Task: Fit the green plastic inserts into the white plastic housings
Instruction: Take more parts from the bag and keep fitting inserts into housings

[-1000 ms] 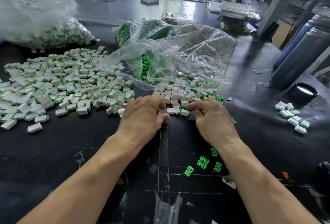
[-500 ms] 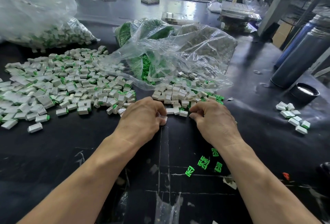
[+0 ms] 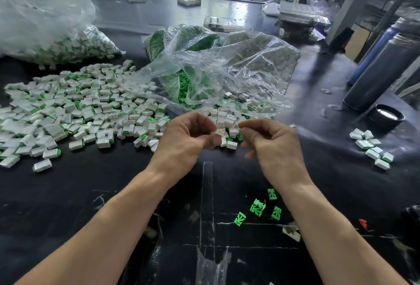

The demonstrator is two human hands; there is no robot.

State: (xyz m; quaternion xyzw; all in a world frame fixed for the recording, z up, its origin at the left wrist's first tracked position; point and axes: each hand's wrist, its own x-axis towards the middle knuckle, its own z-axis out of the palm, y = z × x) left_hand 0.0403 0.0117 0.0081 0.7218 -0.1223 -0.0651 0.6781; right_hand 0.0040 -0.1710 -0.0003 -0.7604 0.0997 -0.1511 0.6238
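Broadly, table [image 3: 95, 194]: black sheeted surface, scuffed and taped, carrying everything below.
Clear bags: one large bag [image 3: 227, 73] lies open at centre, with green inserts and white housings showing through it; a second bag [image 3: 52, 35] of housings sits at far left.
Finished pile [image 3: 75, 112]: a wide spread of white housings, many showing green at one end, left of the hands.
Dark cylinders [image 3: 381, 71]: two lean at the right edge, a round black cap [image 3: 386, 117] just beside their base.
Small cluster [image 3: 370, 148]: several white housings at right, well apart from the main pile.
Left hand [image 3: 186, 139]: raised over the table, its grip closed by thumb and fingertips on a white housing [image 3: 217, 132].
Right hand [image 3: 275, 141]: fingers curled, tips pinched close beside that housing; what it has hold of I cannot tell.
Loose green inserts [image 3: 258, 208]: a few lie on the table near the right wrist.
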